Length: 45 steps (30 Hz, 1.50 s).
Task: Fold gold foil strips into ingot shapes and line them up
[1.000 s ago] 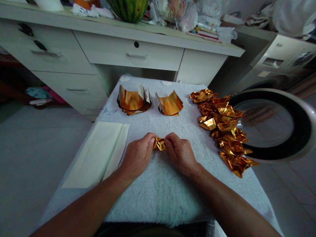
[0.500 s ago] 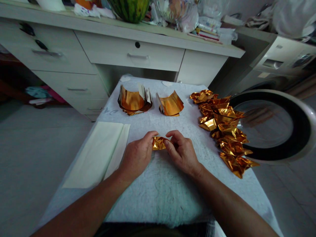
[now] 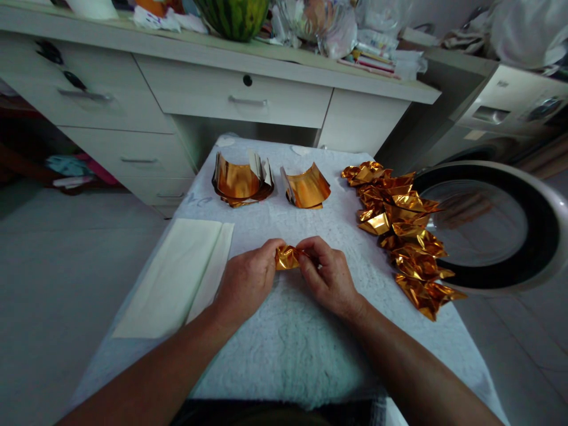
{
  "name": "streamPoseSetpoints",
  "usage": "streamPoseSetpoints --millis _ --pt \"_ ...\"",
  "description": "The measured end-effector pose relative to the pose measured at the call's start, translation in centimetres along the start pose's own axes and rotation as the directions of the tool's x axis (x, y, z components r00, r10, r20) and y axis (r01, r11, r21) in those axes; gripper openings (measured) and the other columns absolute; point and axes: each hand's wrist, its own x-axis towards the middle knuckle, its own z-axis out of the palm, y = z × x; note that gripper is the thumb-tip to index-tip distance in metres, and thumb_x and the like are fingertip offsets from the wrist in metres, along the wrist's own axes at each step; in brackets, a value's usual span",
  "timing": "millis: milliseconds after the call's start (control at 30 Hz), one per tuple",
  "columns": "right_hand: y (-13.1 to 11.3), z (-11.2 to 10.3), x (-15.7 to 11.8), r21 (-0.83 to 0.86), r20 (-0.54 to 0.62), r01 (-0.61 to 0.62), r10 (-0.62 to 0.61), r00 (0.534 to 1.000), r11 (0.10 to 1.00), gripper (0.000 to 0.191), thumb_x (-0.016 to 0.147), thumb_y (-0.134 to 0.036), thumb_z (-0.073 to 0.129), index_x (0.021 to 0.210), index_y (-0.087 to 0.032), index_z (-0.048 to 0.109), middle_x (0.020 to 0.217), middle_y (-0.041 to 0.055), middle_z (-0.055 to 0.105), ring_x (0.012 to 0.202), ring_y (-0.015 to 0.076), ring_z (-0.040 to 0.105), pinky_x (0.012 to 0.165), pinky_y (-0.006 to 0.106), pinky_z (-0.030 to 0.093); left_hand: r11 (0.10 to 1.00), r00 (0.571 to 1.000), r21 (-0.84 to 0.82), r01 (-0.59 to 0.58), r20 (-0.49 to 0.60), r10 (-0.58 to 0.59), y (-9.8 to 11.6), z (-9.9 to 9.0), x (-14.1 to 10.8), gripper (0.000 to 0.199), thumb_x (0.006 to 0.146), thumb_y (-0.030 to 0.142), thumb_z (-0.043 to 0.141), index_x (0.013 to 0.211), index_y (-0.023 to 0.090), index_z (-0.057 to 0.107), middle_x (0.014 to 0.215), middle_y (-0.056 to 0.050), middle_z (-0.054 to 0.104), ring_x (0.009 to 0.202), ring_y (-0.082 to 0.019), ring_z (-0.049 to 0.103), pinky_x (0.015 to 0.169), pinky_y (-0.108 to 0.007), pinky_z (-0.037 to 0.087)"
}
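Between my hands is a small crumpled piece of shiny gold foil paper (image 3: 287,258). My left hand (image 3: 252,275) pinches its left end, and my right hand (image 3: 327,273) pinches its right end; the fingertips partly hide both ends. Beyond them on the cloth-covered table (image 3: 284,355) stand a curved stack of gold foil sheets (image 3: 239,180) and a smaller curved stack (image 3: 307,186) to its right. Along the right side lies a row of folded gold foil pieces (image 3: 399,225), pointed and creased. A folded whitish sheet (image 3: 173,278) lies left of my left hand.
Behind the table is a white drawer unit (image 3: 239,97) with a watermelon (image 3: 233,18) and plastic bags on top. The open round door (image 3: 545,236) of a washing machine (image 3: 501,106) reaches close to the table's right edge.
My right fingers have shifted slightly at the right end of the foil piece, with the index finger lying closer to it. Both hands keep hold; the stacks and row are unmoved.
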Motion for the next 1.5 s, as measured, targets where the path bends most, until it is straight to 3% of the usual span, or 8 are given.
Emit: streamPoseSetpoints --millis 167,333,567,667,867,1100,1267,1500 --pt "0.11 0.15 0.06 -0.026 -0.03 -0.058 0.057 0.998 0.998 0.014 0.087 -0.016 0.048 0.099 -0.02 0.055 0.063 -0.005 0.058 0.054 0.0101 0.054 0.055 0.02 0.039 1.0 1.0 -0.024 -0.014 0.021 0.015 0.06 0.02 0.02 0.03 0.097 0.018 0.04 0.117 0.021 0.062 0.08 -0.001 0.076 0.066 -0.017 0.071 0.058 -0.025 0.048" --pt "0.35 0.34 0.26 -0.111 -0.024 -0.111 0.109 0.994 0.988 0.006 0.087 -0.018 0.051 0.083 -0.02 0.056 0.062 -0.0032 0.059 0.053 0.0102 0.054 0.053 0.02 0.037 0.999 0.999 -0.037 -0.04 0.02 0.041 0.07 -0.01 -0.06 0.03 0.097 0.018 0.04 0.117 0.021 0.062 0.087 -0.002 0.077 0.074 -0.019 0.073 0.064 -0.027 0.051" --pt "0.48 0.23 0.19 -0.193 0.076 -0.041 0.056 0.996 0.98 0.012 0.094 -0.022 0.047 0.088 -0.019 0.057 0.068 -0.0001 0.064 0.056 0.0117 0.058 0.056 0.021 0.04 0.999 0.999 0.007 -0.048 0.012 0.048 0.06 0.07 -0.04 0.029 0.097 0.018 0.041 0.116 0.021 0.061 0.087 -0.002 0.077 0.073 -0.018 0.073 0.064 -0.026 0.052" --pt "0.43 0.18 0.1 -0.185 0.082 -0.002 0.017 0.996 0.983 0.013 0.095 -0.022 0.045 0.089 -0.019 0.056 0.068 -0.0005 0.064 0.055 0.0111 0.058 0.055 0.021 0.039 0.998 0.999 0.032 -0.046 0.011 0.045 -0.04 0.14 -0.02 0.029 0.096 0.018 0.041 0.117 0.022 0.061 0.085 -0.002 0.077 0.071 -0.018 0.072 0.062 -0.026 0.051" --pt "0.45 0.18 -0.14 -0.139 -0.054 -0.042 0.035 0.998 0.989 0.013 0.094 -0.024 0.047 0.085 -0.02 0.056 0.063 -0.0026 0.061 0.052 0.0101 0.055 0.053 0.02 0.038 0.997 0.997 0.012 -0.082 0.002 0.082 -0.17 0.34 -0.07 0.029 0.097 0.019 0.039 0.118 0.022 0.059 0.083 -0.001 0.076 0.069 -0.018 0.071 0.061 -0.027 0.05" --pt "0.5 0.14 0.04 -0.08 -0.008 -0.068 0.068 0.998 0.994 0.012 0.093 -0.024 0.048 0.084 -0.02 0.055 0.06 -0.0038 0.057 0.051 0.0094 0.051 0.051 0.02 0.036 0.993 0.995 -0.067 -0.101 0.008 0.102 -0.16 0.02 -0.14 0.027 0.098 0.02 0.039 0.116 0.022 0.059 0.081 0.0 0.074 0.067 -0.016 0.069 0.06 -0.025 0.048" --pt "0.48 0.15 0.26 -0.072 0.008 -0.066 0.066 0.998 0.995 0.016 0.089 -0.022 0.051 0.103 -0.018 0.059 0.056 -0.0073 0.05 0.048 0.0085 0.047 0.05 0.02 0.034 0.994 0.997 -0.082 -0.07 0.03 0.073 -0.14 -0.23 -0.09 0.025 0.098 0.021 0.04 0.114 0.023 0.059 0.082 0.001 0.074 0.069 -0.016 0.07 0.061 -0.025 0.048" --pt "0.52 0.06 0.19 -0.071 0.05 -0.081 0.084 0.995 0.994 0.009 0.092 -0.023 0.05 0.091 -0.02 0.058 0.06 -0.0046 0.057 0.051 0.0092 0.05 0.052 0.02 0.036 0.996 0.997 -0.049 -0.073 0.001 0.073 0.01 -0.17 -0.06 0.027 0.098 0.022 0.038 0.118 0.022 0.056 0.082 -0.001 0.075 0.07 -0.017 0.071 0.062 -0.026 0.05"
